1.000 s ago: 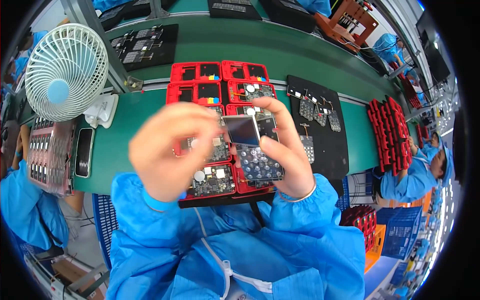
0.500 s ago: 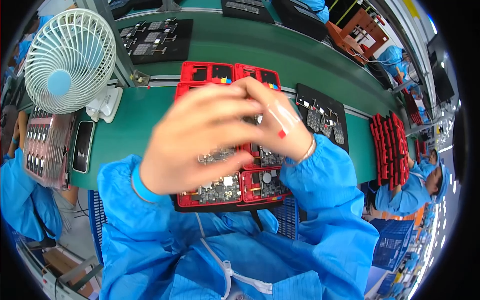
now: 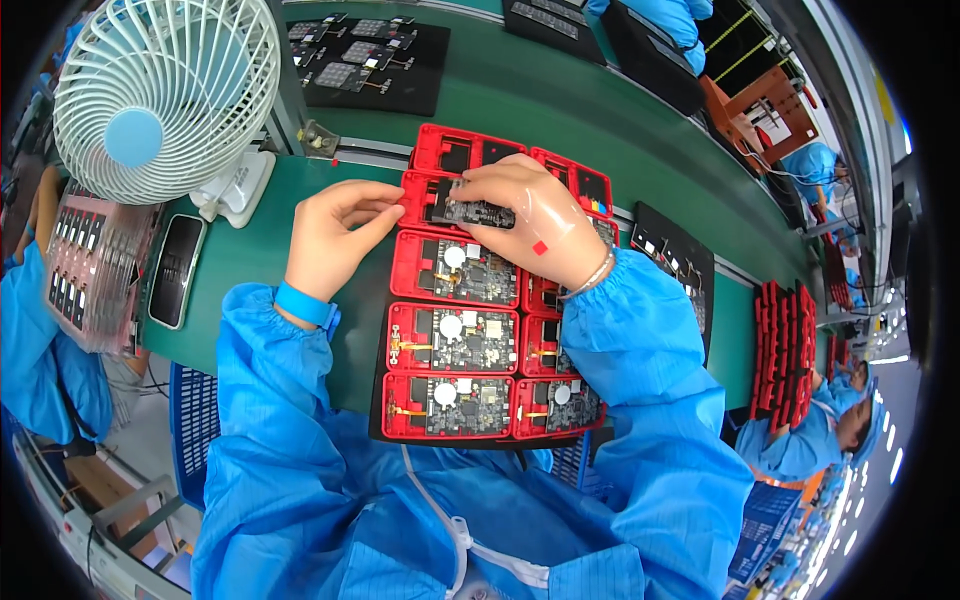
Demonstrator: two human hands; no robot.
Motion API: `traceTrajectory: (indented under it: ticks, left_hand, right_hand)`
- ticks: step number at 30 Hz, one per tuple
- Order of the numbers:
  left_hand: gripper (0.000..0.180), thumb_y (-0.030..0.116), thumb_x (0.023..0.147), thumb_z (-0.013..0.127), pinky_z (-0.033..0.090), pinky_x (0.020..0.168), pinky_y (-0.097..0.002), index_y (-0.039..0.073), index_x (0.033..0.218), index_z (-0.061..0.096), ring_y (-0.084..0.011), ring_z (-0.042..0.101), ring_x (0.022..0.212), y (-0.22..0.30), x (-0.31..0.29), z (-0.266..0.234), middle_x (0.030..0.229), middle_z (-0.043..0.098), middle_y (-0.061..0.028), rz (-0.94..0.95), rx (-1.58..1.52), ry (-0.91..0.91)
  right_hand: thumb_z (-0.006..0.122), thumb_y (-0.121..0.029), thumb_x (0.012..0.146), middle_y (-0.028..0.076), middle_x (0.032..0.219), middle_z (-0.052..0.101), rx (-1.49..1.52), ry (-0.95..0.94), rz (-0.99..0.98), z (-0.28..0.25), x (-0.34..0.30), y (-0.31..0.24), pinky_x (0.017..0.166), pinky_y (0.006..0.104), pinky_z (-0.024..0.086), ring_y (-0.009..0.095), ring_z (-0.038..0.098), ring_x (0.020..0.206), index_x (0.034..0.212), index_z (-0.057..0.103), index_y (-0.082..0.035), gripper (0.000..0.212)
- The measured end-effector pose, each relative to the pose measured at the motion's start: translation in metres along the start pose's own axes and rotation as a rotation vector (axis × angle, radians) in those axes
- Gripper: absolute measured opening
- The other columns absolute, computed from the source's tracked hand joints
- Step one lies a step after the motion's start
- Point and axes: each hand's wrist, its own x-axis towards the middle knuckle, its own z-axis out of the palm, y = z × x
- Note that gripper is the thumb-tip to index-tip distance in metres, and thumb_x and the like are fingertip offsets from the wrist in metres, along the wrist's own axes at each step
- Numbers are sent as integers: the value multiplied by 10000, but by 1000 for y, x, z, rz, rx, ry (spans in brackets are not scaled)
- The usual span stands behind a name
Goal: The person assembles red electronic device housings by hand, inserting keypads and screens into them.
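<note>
My right hand grips a dark circuit board by its edges, over a red case in the second row from the far end. My left hand is beside that case's left edge, with thumb and forefinger pinched together. Whatever is in the pinch, if anything, is too small to make out. Nearer to me, red cases stand in two columns, several with green-black boards bearing a round silvery disc. My right hand and sleeve hide part of the right column.
A white fan and a phone are at the left, beside stacked clear trays. Black mats with boards lie at the far left and right. Stacked red cases stand far right, near a co-worker.
The view has shifted. My blurred hands, which overlapped above the cases, have separated. The left is now at the cases' left edge; the board in my right hand has come into sight.
</note>
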Motion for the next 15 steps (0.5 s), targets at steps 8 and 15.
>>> traceTrajectory:
  ticks: [8,15]
  left_hand:
    - [159,-49,819,689,563,790,-271,-48,978,686,-161,681,875,-1,4,2,943,675,-91,9,-32,-11]
    - [144,-48,807,703,566,781,-271,-49,949,684,-161,682,873,-3,4,2,943,674,-93,1,-60,-15]
  right_hand:
    - [762,-59,696,139,1035,679,-18,38,10,8,4,2,853,417,504,332,613,979,1023,691,-57,334]
    - [759,-45,695,120,1058,677,-29,15,-2,6,0,-2,907,420,469,333,591,1033,1084,680,-75,399]
